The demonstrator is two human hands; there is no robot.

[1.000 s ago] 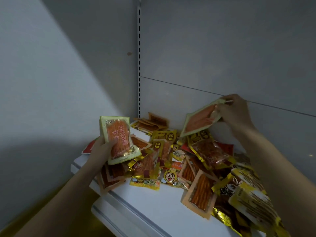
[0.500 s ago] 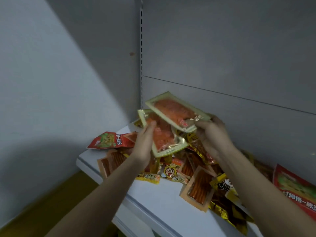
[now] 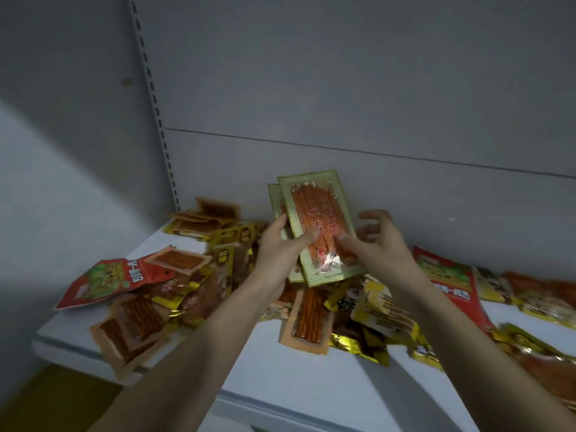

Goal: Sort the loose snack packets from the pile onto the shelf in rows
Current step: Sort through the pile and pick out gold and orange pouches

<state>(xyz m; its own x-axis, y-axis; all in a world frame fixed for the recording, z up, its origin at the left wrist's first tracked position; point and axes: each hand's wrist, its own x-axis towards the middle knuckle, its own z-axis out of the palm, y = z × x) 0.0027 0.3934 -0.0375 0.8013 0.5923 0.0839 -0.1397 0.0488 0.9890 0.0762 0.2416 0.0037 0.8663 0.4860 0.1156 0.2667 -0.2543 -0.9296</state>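
Observation:
Two green-edged packets of orange snack sticks (image 3: 318, 219) are stacked upright above the pile. My left hand (image 3: 280, 247) grips the stack from the left, thumb across the front packet. My right hand (image 3: 378, 244) pinches its lower right part with the thumb on the front, the other fingers spread loosely behind. Beneath lies the pile of loose snack packets (image 3: 218, 269) on the white shelf (image 3: 280, 378), in yellow, gold and orange wrappers.
A red packet (image 3: 115, 279) lies at the pile's left edge and another red one (image 3: 448, 275) to the right. More packets (image 3: 536, 294) stretch along the right. A slotted upright (image 3: 156, 110) runs up the grey back panel. The shelf's front edge is close below my forearms.
My right hand brought its packet from the right onto the one in my left hand. The two now stand stacked and upright between both hands. The view shifted right.

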